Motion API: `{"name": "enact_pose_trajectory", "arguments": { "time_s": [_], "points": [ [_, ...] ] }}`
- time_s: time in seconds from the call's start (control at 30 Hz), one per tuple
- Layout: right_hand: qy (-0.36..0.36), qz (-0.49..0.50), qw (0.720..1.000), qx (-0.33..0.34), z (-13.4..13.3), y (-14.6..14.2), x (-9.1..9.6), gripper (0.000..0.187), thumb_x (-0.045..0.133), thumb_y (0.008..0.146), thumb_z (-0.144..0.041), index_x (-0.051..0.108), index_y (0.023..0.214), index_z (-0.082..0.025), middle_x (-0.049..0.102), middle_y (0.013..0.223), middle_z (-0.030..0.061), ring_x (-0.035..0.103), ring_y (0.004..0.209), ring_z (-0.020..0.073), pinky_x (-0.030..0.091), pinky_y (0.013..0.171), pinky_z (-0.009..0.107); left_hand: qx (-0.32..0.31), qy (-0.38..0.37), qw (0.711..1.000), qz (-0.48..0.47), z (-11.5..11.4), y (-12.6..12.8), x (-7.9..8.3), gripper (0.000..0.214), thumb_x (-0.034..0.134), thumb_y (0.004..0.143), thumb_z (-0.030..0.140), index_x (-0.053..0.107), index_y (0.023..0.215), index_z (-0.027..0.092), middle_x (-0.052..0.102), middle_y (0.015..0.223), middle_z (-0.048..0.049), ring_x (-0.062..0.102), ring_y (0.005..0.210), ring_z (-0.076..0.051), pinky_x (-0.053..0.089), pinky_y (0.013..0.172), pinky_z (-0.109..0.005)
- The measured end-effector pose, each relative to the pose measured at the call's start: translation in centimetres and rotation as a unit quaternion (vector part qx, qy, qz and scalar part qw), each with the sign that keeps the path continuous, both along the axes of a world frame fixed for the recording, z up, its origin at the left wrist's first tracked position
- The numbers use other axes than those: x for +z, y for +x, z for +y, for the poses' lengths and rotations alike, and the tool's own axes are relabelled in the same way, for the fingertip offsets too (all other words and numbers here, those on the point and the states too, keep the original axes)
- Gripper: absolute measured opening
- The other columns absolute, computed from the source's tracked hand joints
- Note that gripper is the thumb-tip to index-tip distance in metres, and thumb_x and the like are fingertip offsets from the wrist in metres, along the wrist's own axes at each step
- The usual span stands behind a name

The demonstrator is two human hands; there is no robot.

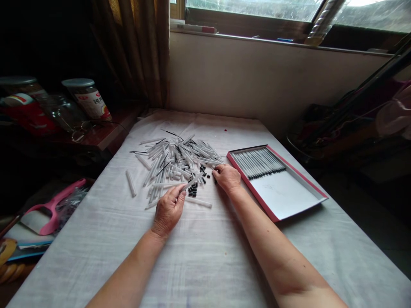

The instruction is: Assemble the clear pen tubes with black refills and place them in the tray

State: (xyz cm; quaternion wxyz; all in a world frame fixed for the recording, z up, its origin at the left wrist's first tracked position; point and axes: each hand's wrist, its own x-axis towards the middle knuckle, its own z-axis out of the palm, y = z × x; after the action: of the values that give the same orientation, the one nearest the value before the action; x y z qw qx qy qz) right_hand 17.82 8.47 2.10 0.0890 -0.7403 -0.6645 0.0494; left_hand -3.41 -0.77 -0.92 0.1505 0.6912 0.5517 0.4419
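Note:
My left hand [170, 208] is closed around the lower end of a translucent white pen barrel [194, 181], which slants up to the right. At the right edge of the pile, my right hand [227, 177] has its fingers bent together, and whatever they may hold is hidden. Between the hands lie small black pen plugs [193, 189] in loose clusters. A heap of white pen barrels [160, 160], mixed with thin black refills [163, 169], spreads beyond my left hand. One more barrel [202, 202] lies just right of my left hand's fingers.
A shallow red-edged box [282, 201] right of my right hand holds a row of pens [257, 161] with black ends. A white cloth [199, 265] covers the table. Jars [91, 100] stand on a dark side table at left; a pink-handled object [53, 207] lies below.

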Motion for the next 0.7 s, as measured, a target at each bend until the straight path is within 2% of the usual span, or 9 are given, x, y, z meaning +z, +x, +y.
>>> {"name": "enact_pose_trajectory", "arguments": {
  "time_s": [0.13, 0.27, 0.37, 0.43, 0.47, 0.5, 0.57, 0.63, 0.7],
  "points": [
    [-0.006, -0.011, 1.000, -0.004, 0.8, -0.8, 0.1, 0.026, 0.052, 0.088, -0.036, 0.074, 0.101, -0.030, 0.071, 0.107, 0.0059, 0.067, 0.091, 0.0223, 0.048, 0.073, 0.030, -0.007, -0.026, 1.000, -0.009, 0.2, -0.2, -0.3, 0.034, 0.046, 0.092, 0.029, 0.066, 0.118, 0.018, 0.073, 0.094, -0.0074, 0.069, 0.086, -0.019, 0.054, 0.081, -0.031],
    [0.005, 0.003, 1.000, -0.013, 0.3, -0.4, 0.4, 0.026, 0.050, 0.088, -0.030, 0.072, 0.101, -0.025, 0.072, 0.104, 0.0097, 0.068, 0.090, 0.0242, 0.049, 0.073, 0.031, 0.003, -0.054, 0.998, -0.021, 0.4, -0.4, -0.4, 0.039, 0.042, 0.092, 0.026, 0.062, 0.124, 0.016, 0.071, 0.092, -0.0075, 0.067, 0.074, -0.017, 0.055, 0.078, -0.031],
    [0.051, 0.070, 0.996, -0.031, -0.9, 1.3, 0.0, 0.022, 0.053, 0.085, -0.027, 0.072, 0.096, -0.021, 0.074, 0.093, 0.0104, 0.069, 0.086, 0.0254, 0.049, 0.076, 0.034, 0.000, -0.066, 0.997, -0.038, 0.4, -0.4, -0.2, 0.041, 0.041, 0.090, 0.023, 0.059, 0.127, 0.017, 0.071, 0.092, -0.0071, 0.066, 0.070, -0.015, 0.055, 0.076, -0.030],
    [0.117, 0.169, 0.977, -0.050, -1.7, 2.6, -0.4, 0.020, 0.055, 0.083, -0.029, 0.070, 0.091, -0.020, 0.074, 0.085, 0.0088, 0.070, 0.082, 0.0242, 0.050, 0.077, 0.034, -0.008, -0.081, 0.995, -0.056, 0.4, -0.3, 0.0, 0.040, 0.042, 0.090, 0.024, 0.058, 0.126, 0.018, 0.072, 0.091, -0.0058, 0.066, 0.068, -0.015, 0.055, 0.075, -0.030],
    [0.160, 0.238, 0.956, -0.063, -2.1, 3.2, -0.7, 0.020, 0.055, 0.083, -0.032, 0.069, 0.090, -0.019, 0.074, 0.082, 0.0081, 0.070, 0.079, 0.0232, 0.051, 0.074, 0.033, -0.014, -0.093, 0.993, -0.070, 0.3, -0.2, 0.1, 0.039, 0.044, 0.090, 0.026, 0.058, 0.125, 0.019, 0.073, 0.091, -0.0056, 0.067, 0.067, -0.015, 0.055, 0.074, -0.030],
    [0.205, 0.317, 0.923, -0.077, -2.5, 3.6, -0.9, 0.022, 0.054, 0.084, -0.036, 0.067, 0.089, -0.018, 0.074, 0.082, 0.0078, 0.070, 0.076, 0.0221, 0.052, 0.070, 0.032, -0.019, -0.106, 0.991, -0.084, 0.2, -0.2, 0.2, 0.037, 0.046, 0.090, 0.029, 0.058, 0.122, 0.018, 0.074, 0.091, -0.0057, 0.067, 0.066, -0.015, 0.055, 0.072, -0.029],
    [0.277, 0.468, 0.833, -0.102, -3.0, 4.2, -1.0, 0.028, 0.053, 0.084, -0.043, 0.062, 0.089, -0.017, 0.073, 0.086, 0.0078, 0.070, 0.072, 0.0195, 0.052, 0.058, 0.028, -0.029, -0.132, 0.985, -0.112, 0.1, -0.1, 0.3, 0.033, 0.051, 0.088, 0.037, 0.062, 0.114, 0.018, 0.076, 0.091, -0.0066, 0.069, 0.066, -0.016, 0.056, 0.069, -0.029],
    [0.315, 0.568, 0.752, -0.112, -3.4, 4.3, -0.5, 0.029, 0.055, 0.082, -0.046, 0.058, 0.089, -0.017, 0.073, 0.089, 0.0072, 0.069, 0.067, 0.0165, 0.050, 0.050, 0.023, -0.033, -0.140, 0.980, -0.134, 0.1, 0.0, 0.2, 0.032, 0.055, 0.085, 0.042, 0.065, 0.105, 0.018, 0.077, 0.091, -0.0073, 0.070, 0.068, -0.018, 0.056, 0.067, -0.028],
    [0.329, 0.612, 0.711, -0.109, -3.6, 4.1, 0.4, 0.027, 0.060, 0.080, -0.044, 0.056, 0.088, -0.018, 0.073, 0.085, 0.0048, 0.068, 0.063, 0.0138, 0.050, 0.049, 0.021, -0.031, -0.138, 0.979, -0.150, 0.2, -0.1, 0.0, 0.034, 0.057, 0.084, 0.044, 0.067, 0.102, 0.018, 0.077, 0.090, -0.0077, 0.070, 0.070, -0.018, 0.056, 0.066, -0.028]
  ]
}}
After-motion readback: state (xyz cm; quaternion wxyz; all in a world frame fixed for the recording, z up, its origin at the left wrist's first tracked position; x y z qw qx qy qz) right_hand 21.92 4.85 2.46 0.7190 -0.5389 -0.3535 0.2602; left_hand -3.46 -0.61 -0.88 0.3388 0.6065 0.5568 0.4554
